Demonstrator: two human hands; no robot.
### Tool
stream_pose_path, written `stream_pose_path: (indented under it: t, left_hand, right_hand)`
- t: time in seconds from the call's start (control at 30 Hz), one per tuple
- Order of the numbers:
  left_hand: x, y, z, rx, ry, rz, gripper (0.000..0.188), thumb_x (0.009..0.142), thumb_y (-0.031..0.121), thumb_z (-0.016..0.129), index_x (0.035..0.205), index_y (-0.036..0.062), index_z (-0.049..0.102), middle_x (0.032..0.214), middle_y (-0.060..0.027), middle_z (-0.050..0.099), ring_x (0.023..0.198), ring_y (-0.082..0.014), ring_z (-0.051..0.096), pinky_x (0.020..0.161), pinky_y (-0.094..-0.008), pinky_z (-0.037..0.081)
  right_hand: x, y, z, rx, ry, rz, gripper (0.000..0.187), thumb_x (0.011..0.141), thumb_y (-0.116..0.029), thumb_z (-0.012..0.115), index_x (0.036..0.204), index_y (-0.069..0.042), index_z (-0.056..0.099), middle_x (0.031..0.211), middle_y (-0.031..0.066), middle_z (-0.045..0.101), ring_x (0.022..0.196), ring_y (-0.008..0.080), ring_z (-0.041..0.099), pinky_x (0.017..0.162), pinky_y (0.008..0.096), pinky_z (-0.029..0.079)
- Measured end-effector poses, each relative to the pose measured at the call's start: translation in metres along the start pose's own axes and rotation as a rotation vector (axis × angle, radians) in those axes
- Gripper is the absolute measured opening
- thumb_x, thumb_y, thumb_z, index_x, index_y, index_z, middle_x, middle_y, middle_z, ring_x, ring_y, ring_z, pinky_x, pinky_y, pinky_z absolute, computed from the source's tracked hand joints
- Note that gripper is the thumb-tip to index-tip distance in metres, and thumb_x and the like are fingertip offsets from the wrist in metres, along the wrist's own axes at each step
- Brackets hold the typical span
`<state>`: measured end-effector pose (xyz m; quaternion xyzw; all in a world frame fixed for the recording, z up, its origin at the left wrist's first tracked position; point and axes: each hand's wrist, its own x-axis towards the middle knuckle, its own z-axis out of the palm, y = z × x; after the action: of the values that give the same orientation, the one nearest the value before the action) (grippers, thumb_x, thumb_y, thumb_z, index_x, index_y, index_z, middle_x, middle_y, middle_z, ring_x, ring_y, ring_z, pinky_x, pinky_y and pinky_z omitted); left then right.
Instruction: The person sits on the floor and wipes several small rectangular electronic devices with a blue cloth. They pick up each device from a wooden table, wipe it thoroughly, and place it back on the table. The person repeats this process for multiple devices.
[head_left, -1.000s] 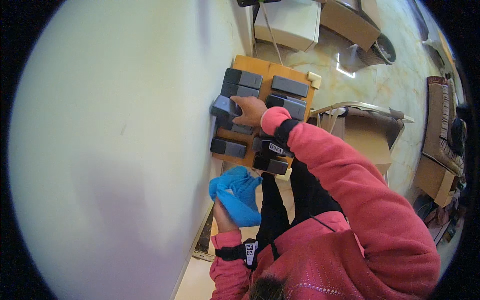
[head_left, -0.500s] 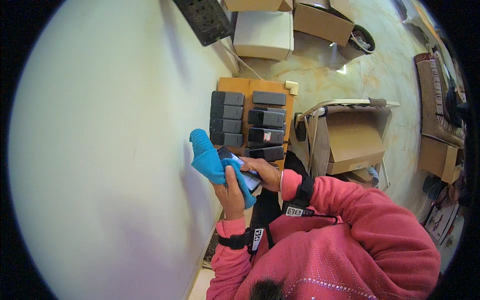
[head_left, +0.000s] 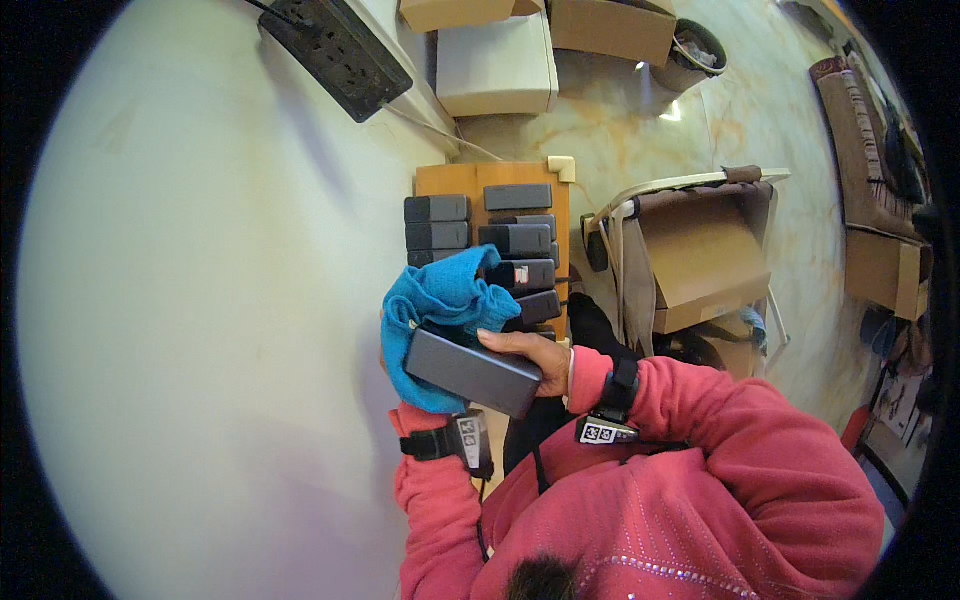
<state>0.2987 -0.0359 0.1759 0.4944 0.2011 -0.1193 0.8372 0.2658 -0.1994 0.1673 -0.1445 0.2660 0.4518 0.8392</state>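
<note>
A dark grey, slab-shaped power bank [head_left: 472, 372] is tilted in front of me, with its broad matte side facing up. My right hand [head_left: 538, 356] grips its right end, the thumb lying over the upper edge. A blue knitted cloth [head_left: 430, 296] bunches round the far side and left end of the power bank. Under that cloth is my left hand [head_left: 382, 348], closed on it; nearly all its fingers are hidden. Beyond the cloth, several similar power banks [head_left: 515, 240] lie in two columns on a small wooden table [head_left: 450, 178].
A pale wall [head_left: 200, 300] rises close on my left, with a black power strip [head_left: 340, 55] near it. At right stands a metal-framed folding chair [head_left: 625, 270] with a cardboard box [head_left: 705, 255]. Farther off are a white box [head_left: 497, 65] and a wastebasket [head_left: 690, 55].
The power bank has turned over, from its glossy face to its matte side. The cloth has spread round its far side, covering my left hand. My view has shifted slightly.
</note>
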Motion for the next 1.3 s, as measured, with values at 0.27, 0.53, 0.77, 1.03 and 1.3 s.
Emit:
stream_pose_path:
  t: [0.27,0.53,0.77,1.03,1.3]
  left_hand:
    - [-0.028,-0.031,-0.045,-0.287,-0.191,-0.212,0.039,0.098,0.04,0.04,0.105,0.0062,0.058,0.094,-0.0081,0.063,0.079,-0.019,0.061,0.072,-0.0327,0.052]
    - [-0.032,0.0,-0.027,-0.065,-0.003,-0.063,0.036,0.098,0.039,0.04,0.099,0.0083,0.058,0.093,-0.0079,0.063,0.08,-0.02,0.061,0.073,-0.0337,0.052]
    - [-0.042,-0.021,-0.018,-0.168,-0.104,-0.096,0.063,0.095,0.052,0.027,0.11,0.0002,0.06,0.1,-0.014,0.065,0.086,-0.0271,0.062,0.082,-0.0382,0.049]
    - [-0.089,-0.057,-0.039,-0.369,0.088,-0.305,0.061,0.095,0.052,0.029,0.13,0.0044,0.044,0.13,-0.0152,0.049,0.115,-0.0295,0.05,0.1,-0.0442,0.039]
    - [-0.107,-0.05,-0.061,-0.34,0.023,-0.366,0.059,0.096,0.051,0.031,0.134,0.0078,0.04,0.134,-0.0138,0.046,0.12,-0.0293,0.046,0.103,-0.045,0.035]
  right_hand:
    - [0.007,0.02,-0.008,-0.108,-0.195,0.096,0.069,0.087,-0.058,0.052,0.128,-0.002,0.049,0.104,0.0174,0.065,0.081,0.0272,0.068,0.07,0.0396,0.058]
    - [-0.004,0.043,-0.009,-1.057,0.027,-0.437,0.089,0.072,-0.057,0.072,0.129,0.007,0.046,0.118,0.0226,0.058,0.107,0.0303,0.058,0.093,0.0364,0.046]
    - [-0.015,0.051,-0.009,-1.045,0.097,-0.438,0.081,0.07,-0.045,0.079,0.128,0.003,0.049,0.11,0.0214,0.062,0.103,0.0265,0.06,0.088,0.0351,0.048]
    - [-0.015,0.062,-0.007,-1.482,0.061,-0.93,0.078,0.07,-0.043,0.077,0.128,-0.001,0.046,0.107,0.0205,0.059,0.096,0.0361,0.059,0.084,0.0414,0.049]
    - [-0.017,0.066,0.01,-1.769,-0.052,-1.104,0.088,0.069,-0.04,0.077,0.136,-0.001,0.036,0.114,0.0171,0.054,0.098,0.034,0.053,0.086,0.0422,0.044]
